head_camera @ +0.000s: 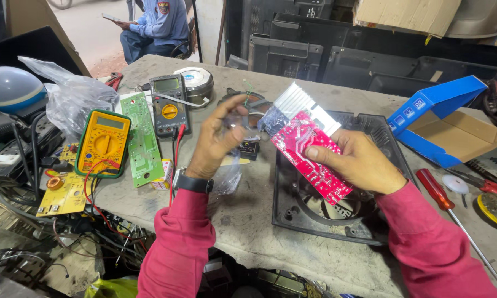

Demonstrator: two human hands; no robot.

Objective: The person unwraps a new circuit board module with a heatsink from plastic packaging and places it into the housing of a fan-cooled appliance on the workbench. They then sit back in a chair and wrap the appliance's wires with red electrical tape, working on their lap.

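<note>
Mid-unwrapping: right hand (364, 163) clamped on red circuit board (310, 156), left hand (218, 138) pinching clear plastic bag (234, 129) shut. Probably needs bag peeled clear of the heatsink (299, 105), gently.

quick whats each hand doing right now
Left hand: closed, pinching a clear plastic bag at its top.
Right hand: closed on the red circuit board, thumb across its face.

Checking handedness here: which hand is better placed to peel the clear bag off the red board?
Left, probably. The left hand already pinches the clear plastic bag, while the right hand grips the red circuit board.
</note>
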